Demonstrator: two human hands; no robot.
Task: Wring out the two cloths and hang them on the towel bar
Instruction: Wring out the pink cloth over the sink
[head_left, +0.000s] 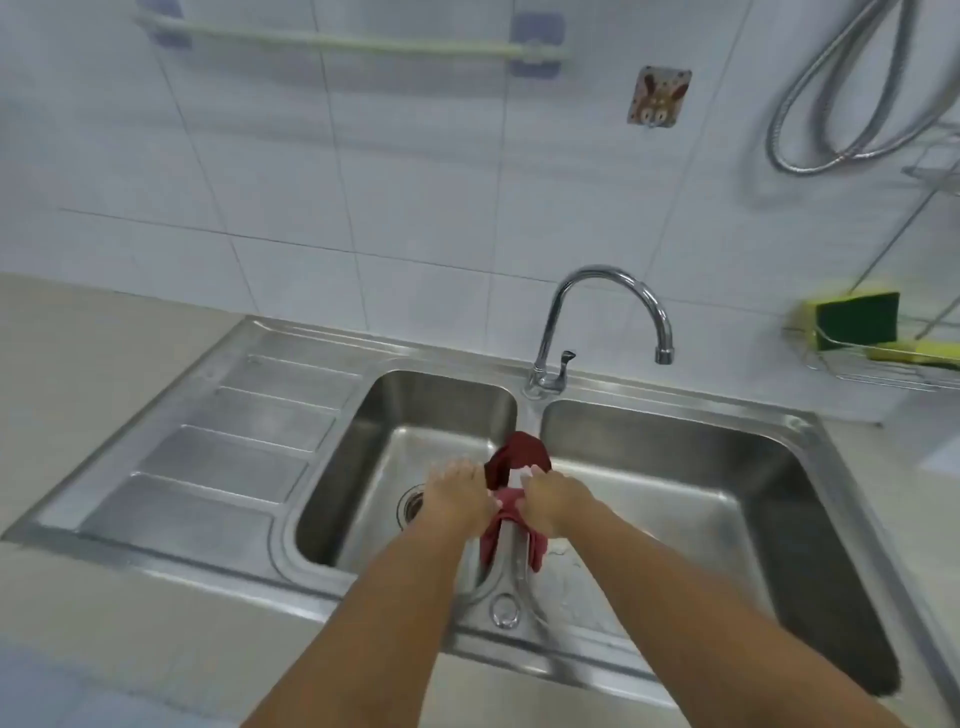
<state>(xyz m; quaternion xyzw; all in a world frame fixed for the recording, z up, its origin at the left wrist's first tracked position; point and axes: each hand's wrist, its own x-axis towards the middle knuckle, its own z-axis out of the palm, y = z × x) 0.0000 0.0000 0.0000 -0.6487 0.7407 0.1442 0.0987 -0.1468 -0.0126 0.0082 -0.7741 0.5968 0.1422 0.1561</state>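
A dark red cloth (519, 456) is bunched between both my hands above the divider of the steel double sink (291, 457). My left hand (457, 499) grips its left side and my right hand (553, 504) grips its right side. The cloth's ends hang down below my hands onto the divider. A pale green towel bar (332, 44) is fixed high on the white tiled wall, bare. I can see only one cloth.
A chrome faucet (602, 322) arches over the right basin. A wire rack at the right holds a green and yellow sponge (852, 319). A metal shower hose (852, 98) loops on the wall. A small animal-print hook (658, 96) is stuck beside the bar.
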